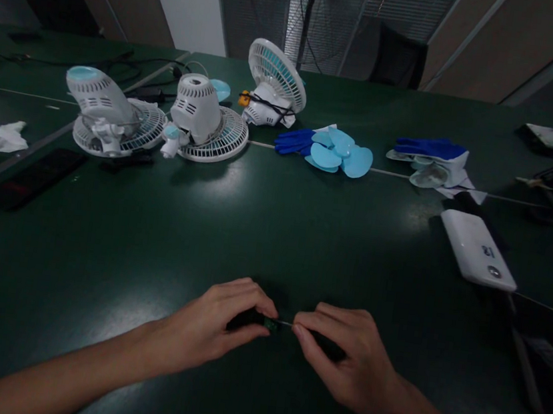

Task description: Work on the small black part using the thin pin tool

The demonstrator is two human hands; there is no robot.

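Note:
Low over the green table, my left hand (227, 315) pinches a small dark green piece (271, 325) between thumb and fingertips. Its exact kind is too small and dim to make out. My right hand (344, 350) is closed on a thin, pale metallic rod (286, 323), whose exposed length points left. The rod reaches the green piece; whether its tip goes into it or only touches it I cannot tell. The rest of the rod is hidden inside the right fingers. Both hands are close together, with the fingertips a short gap apart.
Two white fans (116, 113) with grilles face-down stand at the back left; another white fan (276, 86) is behind them. Blue fan blades (341, 152) lie by blue gloves (292, 142). At right are a white power bank (477, 250) and more gloves (431, 160). A dark phone (33, 177) lies left.

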